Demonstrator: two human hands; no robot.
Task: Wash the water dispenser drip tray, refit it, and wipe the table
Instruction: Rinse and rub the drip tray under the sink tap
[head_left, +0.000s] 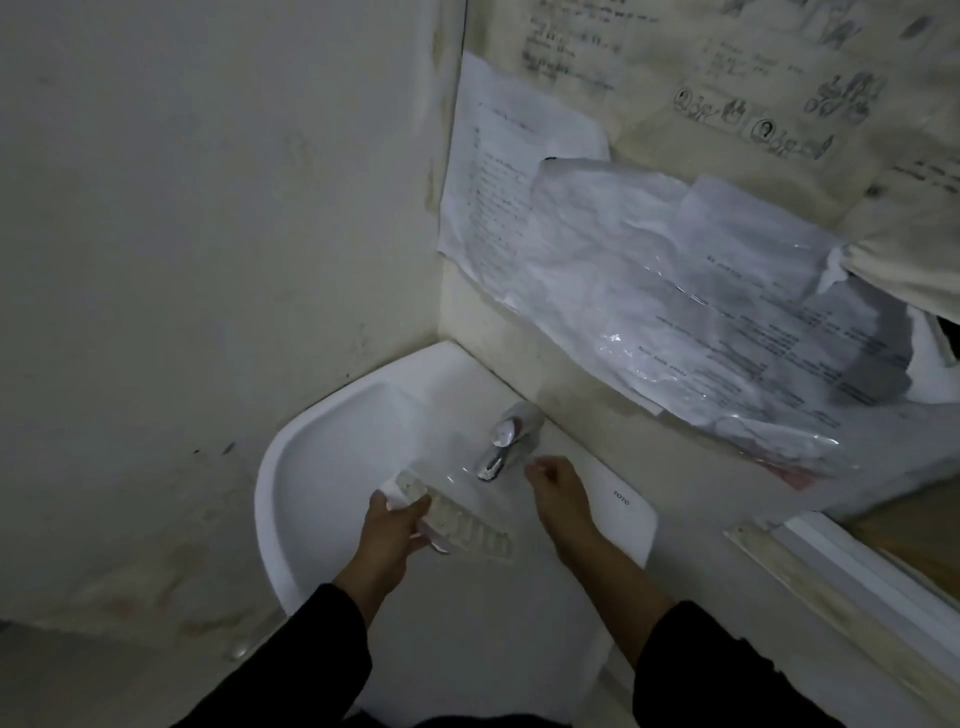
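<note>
Drip tray: a long, see-through plastic grid (457, 514) with small square holes, held over the sink.
Left hand: the left hand (392, 530) is wrapped around one end of the tray, fingers closed on it.
Right hand: the right hand (558, 486) is kept near the tap, fingers loosely curled, nothing held.
Sink: a smooth, white, rounded bowl (311, 467).
Tap: short, shiny metal (501, 447).
Wall: crinkled papers (649, 291) under clear plastic.
</note>
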